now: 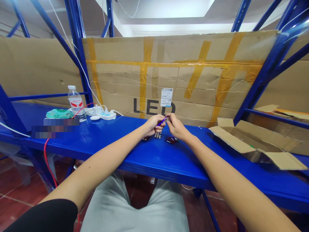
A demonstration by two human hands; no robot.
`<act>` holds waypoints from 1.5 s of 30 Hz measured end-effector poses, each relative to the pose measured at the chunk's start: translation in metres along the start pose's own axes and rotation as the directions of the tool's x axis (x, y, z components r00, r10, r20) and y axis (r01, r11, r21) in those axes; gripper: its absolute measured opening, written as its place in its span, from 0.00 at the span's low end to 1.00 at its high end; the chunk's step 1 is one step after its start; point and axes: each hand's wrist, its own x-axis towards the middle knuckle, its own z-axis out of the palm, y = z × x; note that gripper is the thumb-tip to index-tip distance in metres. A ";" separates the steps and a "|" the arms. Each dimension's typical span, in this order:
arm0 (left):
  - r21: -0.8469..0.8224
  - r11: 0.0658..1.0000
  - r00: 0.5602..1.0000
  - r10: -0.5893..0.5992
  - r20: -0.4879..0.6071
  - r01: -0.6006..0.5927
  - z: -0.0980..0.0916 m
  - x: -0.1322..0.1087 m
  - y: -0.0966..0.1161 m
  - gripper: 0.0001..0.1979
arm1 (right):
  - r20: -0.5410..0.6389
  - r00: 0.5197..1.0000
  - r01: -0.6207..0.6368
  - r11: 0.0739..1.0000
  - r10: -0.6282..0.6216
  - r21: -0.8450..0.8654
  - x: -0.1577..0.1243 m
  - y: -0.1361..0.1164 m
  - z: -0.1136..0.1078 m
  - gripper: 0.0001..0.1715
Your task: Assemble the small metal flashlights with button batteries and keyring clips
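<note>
In front of me, above the blue bench, my left hand (154,124) is closed around a slim, shiny purple tube (161,122) that slants up to the right. The fingers of my right hand (176,126) pinch at its upper end, where a small silvery part shows. What the right fingertips grip is too small to make out. Below the hands, several small round silver pieces (157,135) lie in rows. To their right is a small pile of dark red and coloured shiny pieces (172,140). A few slim dark pieces (145,139) lie partly hidden under my left hand.
An open cardboard box (256,138) stands at the right. At the left are a water bottle (76,103), a green soft packet (59,113), a white power strip (106,114) and a red cable (46,154). A large taped cardboard panel (120,83) closes off the back.
</note>
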 end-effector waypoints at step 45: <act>0.352 0.936 0.993 0.048 -0.108 -0.007 0.002 -0.002 -0.001 0.07 | -0.022 0.998 -0.062 0.994 0.064 0.092 0.001 -0.003 -0.007 0.05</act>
